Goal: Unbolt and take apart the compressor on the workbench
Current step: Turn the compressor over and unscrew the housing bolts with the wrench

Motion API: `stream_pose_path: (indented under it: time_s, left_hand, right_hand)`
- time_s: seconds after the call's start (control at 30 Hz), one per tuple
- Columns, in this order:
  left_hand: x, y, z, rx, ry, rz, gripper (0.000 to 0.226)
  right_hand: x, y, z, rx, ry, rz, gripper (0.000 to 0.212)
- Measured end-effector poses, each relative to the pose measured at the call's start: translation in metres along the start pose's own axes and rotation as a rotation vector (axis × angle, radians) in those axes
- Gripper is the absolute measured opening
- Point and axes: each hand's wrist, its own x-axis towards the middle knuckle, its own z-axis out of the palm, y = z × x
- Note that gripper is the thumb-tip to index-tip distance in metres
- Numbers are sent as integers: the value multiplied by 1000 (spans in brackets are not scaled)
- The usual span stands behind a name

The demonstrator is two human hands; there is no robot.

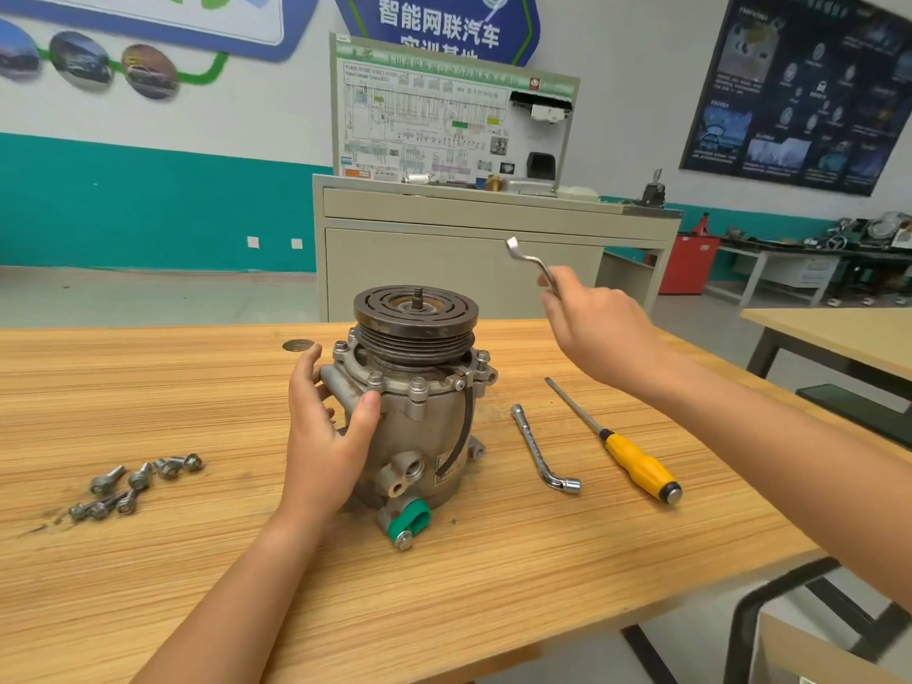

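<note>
A grey metal compressor [419,427] stands upright on the wooden workbench [197,560], its dark grooved pulley [415,313] on top and a green cap [409,523] at its base. Bolts ring its upper flange [418,387]. My left hand [328,431] grips the compressor's left side, thumb on the flange. My right hand [599,328] is raised to the right of the pulley, closed around a bent silver wrench [530,261] that points up and left.
Several loose bolts [133,483] lie on the bench at the left. An L-shaped socket wrench [540,449] and a yellow-handled screwdriver [622,446] lie right of the compressor. A beige training cabinet [488,249] stands behind the bench; another table [839,338] is at the right.
</note>
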Motion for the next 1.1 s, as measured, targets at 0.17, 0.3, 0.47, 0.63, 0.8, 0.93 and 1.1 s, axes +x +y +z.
stream_pose_path:
  time_s: [0.17, 0.3, 0.47, 0.63, 0.8, 0.93, 1.1]
  left_hand:
    - [0, -1, 1, 3, 6, -3, 84]
    - [0, -1, 0, 3, 7, -3, 82]
    - [1, -3, 1, -1, 10, -2, 81]
    - [1, -4, 1, -7, 6, -10, 81]
    - [0, -3, 1, -5, 9, -4, 83]
    - [2, -6, 0, -1, 3, -8, 82]
    - [1, -4, 1, -10, 7, 8, 74]
  right_hand:
    - [-27, -12, -30, -238, -271, -25, 15]
    - [-35, -32, -38, -351, -390, -117, 27]
    - [-26, -48, -35, -524, -433, -247, 49]
    - [-19, -45, -38, -603, -489, -283, 30]
    - [-19, -36, -32, -618, -454, -365, 31]
    - [-13, -5, -21, -413, -427, -374, 36]
    - [22, 9, 8, -389, -307, -473, 32]
